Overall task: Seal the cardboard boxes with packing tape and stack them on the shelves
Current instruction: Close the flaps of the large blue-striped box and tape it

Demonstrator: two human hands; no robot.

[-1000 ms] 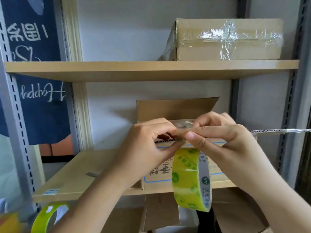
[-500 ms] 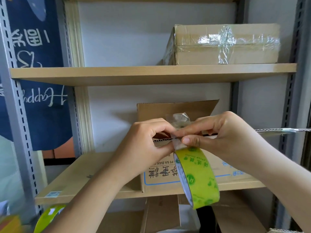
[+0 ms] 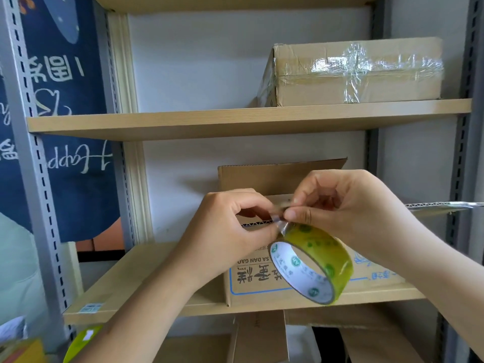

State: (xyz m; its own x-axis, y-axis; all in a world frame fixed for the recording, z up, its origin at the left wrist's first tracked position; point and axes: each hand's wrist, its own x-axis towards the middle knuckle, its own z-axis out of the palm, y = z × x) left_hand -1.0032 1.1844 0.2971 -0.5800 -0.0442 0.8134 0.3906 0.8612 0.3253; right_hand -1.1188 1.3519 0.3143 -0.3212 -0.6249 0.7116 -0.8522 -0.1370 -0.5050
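Two hands (image 3: 227, 231) (image 3: 348, 213) pinching one tape roll (image 3: 311, 263), two boxes (image 3: 296, 271) (image 3: 356, 72)

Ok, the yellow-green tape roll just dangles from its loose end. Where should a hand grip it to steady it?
Grip the yellow-green tape roll across its band from below right. Its white cardboard core opens toward the camera's left, so fingers can hook inside with the thumb on the outer face. Both the left hand and right hand pinch the loose end above.

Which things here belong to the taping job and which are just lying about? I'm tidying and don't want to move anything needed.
In use:
- tape roll, its loose end pinched by left hand and right hand
- open box on lower shelf
- sealed box on upper shelf

Lying about:
- second tape roll, bottom left
- blue banner
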